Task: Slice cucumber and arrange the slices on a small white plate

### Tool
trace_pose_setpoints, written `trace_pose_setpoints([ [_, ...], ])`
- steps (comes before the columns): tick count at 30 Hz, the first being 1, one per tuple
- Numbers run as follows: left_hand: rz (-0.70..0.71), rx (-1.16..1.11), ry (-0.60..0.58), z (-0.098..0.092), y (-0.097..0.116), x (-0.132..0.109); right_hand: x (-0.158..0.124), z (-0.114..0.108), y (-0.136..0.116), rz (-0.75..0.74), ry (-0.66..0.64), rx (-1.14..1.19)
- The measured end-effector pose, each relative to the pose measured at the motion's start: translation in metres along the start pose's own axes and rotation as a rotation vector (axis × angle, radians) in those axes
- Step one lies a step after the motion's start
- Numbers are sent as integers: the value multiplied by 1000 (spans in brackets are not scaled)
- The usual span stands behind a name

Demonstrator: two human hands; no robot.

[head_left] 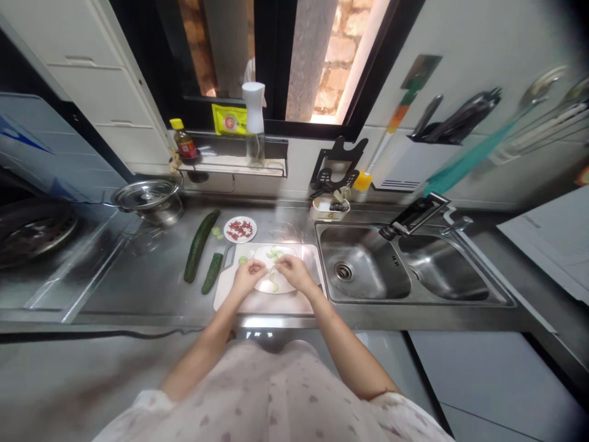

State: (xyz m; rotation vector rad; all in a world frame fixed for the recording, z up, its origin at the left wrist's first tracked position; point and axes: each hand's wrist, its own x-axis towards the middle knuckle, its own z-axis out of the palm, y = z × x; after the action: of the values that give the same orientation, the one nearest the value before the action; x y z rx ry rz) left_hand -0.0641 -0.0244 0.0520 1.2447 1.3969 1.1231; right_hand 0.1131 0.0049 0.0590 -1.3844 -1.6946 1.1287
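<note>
A white plate (281, 284) lies on the pale cutting board (251, 304), with thin green cucumber slices (275, 253) at its back and a curved slice nearer its front. Over the plate's left side is my left hand (250, 274), fingertips pinched together. My right hand (293, 271) is closed the same way over its right side, close to the left. Whatever small thing the fingertips hold is too small to name. Left of the board lie a long cucumber (200, 245) and a shorter cucumber piece (212, 273). A small plate of chopped red bits (240, 229) sits behind the board.
A double steel sink (368, 264) with a black faucet (409, 218) is at the right. A lidded steel pot (154, 201) stands at the back left. Behind the counter, a wall shelf (230, 166) holds a sauce bottle (185, 142) and a white-topped spray bottle (254, 123).
</note>
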Motion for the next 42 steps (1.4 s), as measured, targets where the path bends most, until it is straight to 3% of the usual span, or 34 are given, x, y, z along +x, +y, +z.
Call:
trace_pose_setpoints([
  [13,-128,449,-75,11,-29,-1,-1,16,36,159,-55,-272],
  [22,-180,727,-131,22,-39,-2,-5,23,39,245,-122,-448],
  [34,-39,943,-180,26,-43,-4,-3,32,40,277,-187,-662],
  [42,199,1028,-280,25,-50,-16,-5,34,36,257,-204,-774],
])
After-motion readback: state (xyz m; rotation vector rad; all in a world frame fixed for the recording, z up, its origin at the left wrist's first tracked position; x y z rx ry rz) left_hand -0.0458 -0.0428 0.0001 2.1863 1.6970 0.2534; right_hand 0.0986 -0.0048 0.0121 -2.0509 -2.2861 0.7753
